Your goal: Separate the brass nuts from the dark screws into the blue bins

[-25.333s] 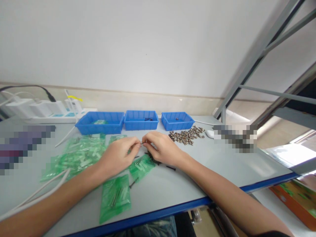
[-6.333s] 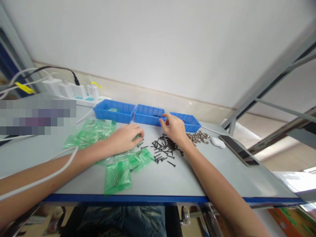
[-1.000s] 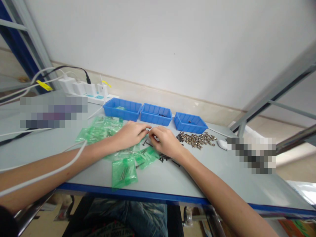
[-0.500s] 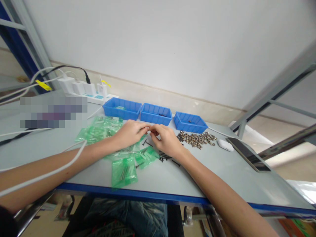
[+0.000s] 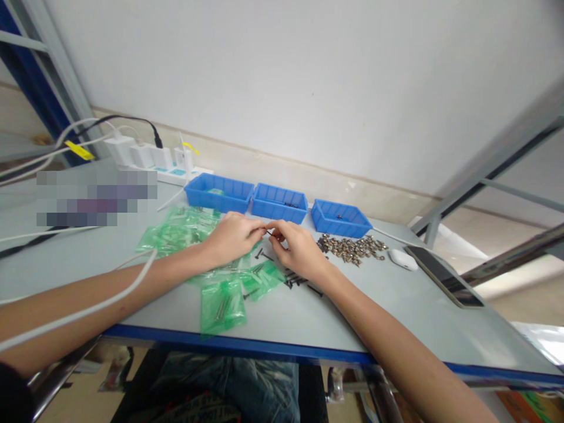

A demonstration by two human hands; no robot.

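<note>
My left hand (image 5: 235,236) and my right hand (image 5: 297,247) meet above the middle of the table, fingertips pinched. Between them runs a thin dark screw (image 5: 270,233), one end at each hand's fingertips; its ends are hidden by the fingers. Loose dark screws (image 5: 259,254) lie just below the fingertips, and more black screws (image 5: 293,278) lie partly under my right wrist. Around my left forearm spread green plastic bags (image 5: 176,231) with screws inside. One green bag (image 5: 223,305) lies nearest the table's front edge.
Three blue bins stand along the wall: a left bin (image 5: 219,202), a middle bin (image 5: 278,212) and a right bin (image 5: 341,225). Small metal fittings (image 5: 352,249) are heaped beside a white earbud case (image 5: 402,259) and a phone (image 5: 443,276). A white cable (image 5: 132,282) crosses my left forearm.
The fingertips have drawn slightly apart, and more of the dark screw shows between them. The view has shifted a little; the things on the table stay where they were.
</note>
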